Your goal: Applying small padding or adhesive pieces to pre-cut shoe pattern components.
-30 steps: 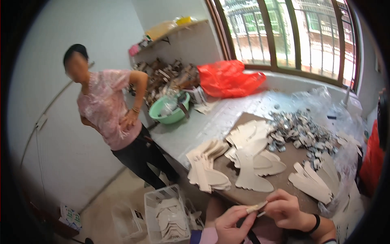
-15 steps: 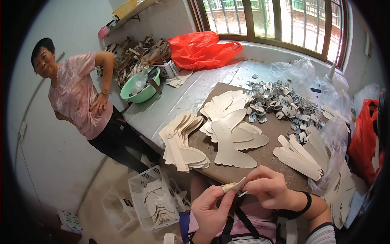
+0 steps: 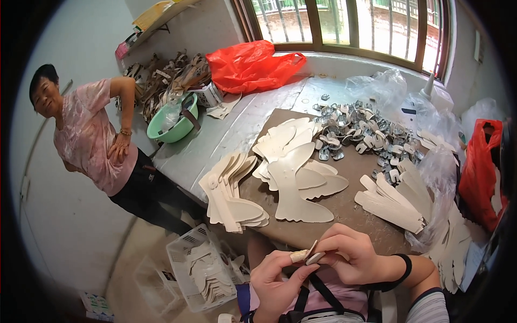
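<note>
My left hand (image 3: 276, 282) and my right hand (image 3: 350, 258) meet in front of my lap, at the near edge of the table. Between their fingertips they pinch a small cream strap piece (image 3: 313, 257), whose far side is hidden by the fingers. A pale yellow wrap covers the tip of my left index finger. Just beyond my hands lie fanned cream cut-out pieces (image 3: 291, 188) with flared ends. Left of these is a stack of similar pieces (image 3: 229, 199) with narrow straps on top. A bundle of cream strips (image 3: 390, 204) lies beyond my right hand.
Small metal buckles (image 3: 371, 134) with cream parts form a heap towards the window. Red plastic bags (image 3: 253, 67) and clear bags flank the work. A green basin (image 3: 173, 121) sits far left. A white crate (image 3: 186, 285) stands on the floor; a person (image 3: 99, 129) stands beyond it.
The view has shifted slightly, moving the scene left. My fingers have turned the small strap piece, and the metal bit that showed under it is now out of sight.
</note>
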Tool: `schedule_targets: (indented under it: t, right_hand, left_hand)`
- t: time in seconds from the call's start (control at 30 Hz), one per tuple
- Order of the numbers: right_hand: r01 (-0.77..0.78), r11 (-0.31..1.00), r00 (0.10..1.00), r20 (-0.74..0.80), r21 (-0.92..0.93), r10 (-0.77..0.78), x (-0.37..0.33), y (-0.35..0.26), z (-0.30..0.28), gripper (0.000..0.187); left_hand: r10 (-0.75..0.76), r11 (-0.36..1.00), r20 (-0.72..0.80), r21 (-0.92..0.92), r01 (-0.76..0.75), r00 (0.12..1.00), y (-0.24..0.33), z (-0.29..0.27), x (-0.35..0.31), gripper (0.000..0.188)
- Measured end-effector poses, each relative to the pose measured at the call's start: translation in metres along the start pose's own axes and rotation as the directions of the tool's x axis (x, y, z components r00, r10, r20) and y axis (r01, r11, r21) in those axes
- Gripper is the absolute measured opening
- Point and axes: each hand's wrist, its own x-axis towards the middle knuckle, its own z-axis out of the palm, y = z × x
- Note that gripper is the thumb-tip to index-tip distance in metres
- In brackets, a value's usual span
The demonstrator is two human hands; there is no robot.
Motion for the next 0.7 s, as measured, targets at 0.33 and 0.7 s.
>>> schedule_targets:
  t: [0.33,0.7]
  right_hand:
    - [0.111,0.991,0.993,-0.039,-0.080,-0.114,-0.003,-0.003,0.003,0.026]
    - [0.172,0.973,0.981,-0.059,-0.156,-0.183,-0.002,0.002,0.002,0.022]
  left_hand:
    - [-0.062,0.924,-0.090,-0.382,0.023,0.994,-0.026,0.008,-0.020,0.021]
    - [-0.081,0.933,-0.022,-0.353,0.068,0.996,-0.031,0.000,-0.018,0.020]
